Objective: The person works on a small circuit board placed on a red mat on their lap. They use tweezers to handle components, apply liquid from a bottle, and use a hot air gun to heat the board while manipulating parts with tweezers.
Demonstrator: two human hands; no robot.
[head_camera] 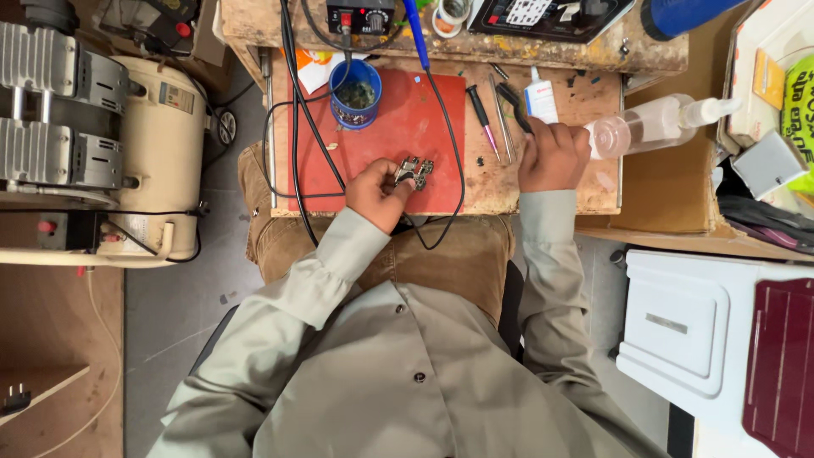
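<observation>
On the red mat (398, 127) that covers the left part of the worn wooden desk (585, 182), near its front edge, lies a small dark circuit board (414, 172) with shiny metal parts. The left hand (377, 193) has its fingers (403, 185) pinched closed on the near left end of that board. The right hand (553, 154) rests on bare wood close to the desk's right edge, its fingers curled shut around black tweezers (514, 103) whose tips point toward the back edge.

Black cables (298, 110) loop across the mat on both sides of the board and drop over the front edge onto brown corduroy trousers. A round blue cup (355, 93) with dark contents stands at the mat's back edge. Between mat and right hand lie a pink-tipped screwdriver (482, 114) and thin metal tools (502, 119), side by side. A small white bottle (540, 97) stands just behind the right hand; a clear plastic spray bottle (657, 123) lies on its side past the right edge, touching the knuckles. Left of the desk sits a cream, cylindrical compressor tank (161, 144)
</observation>
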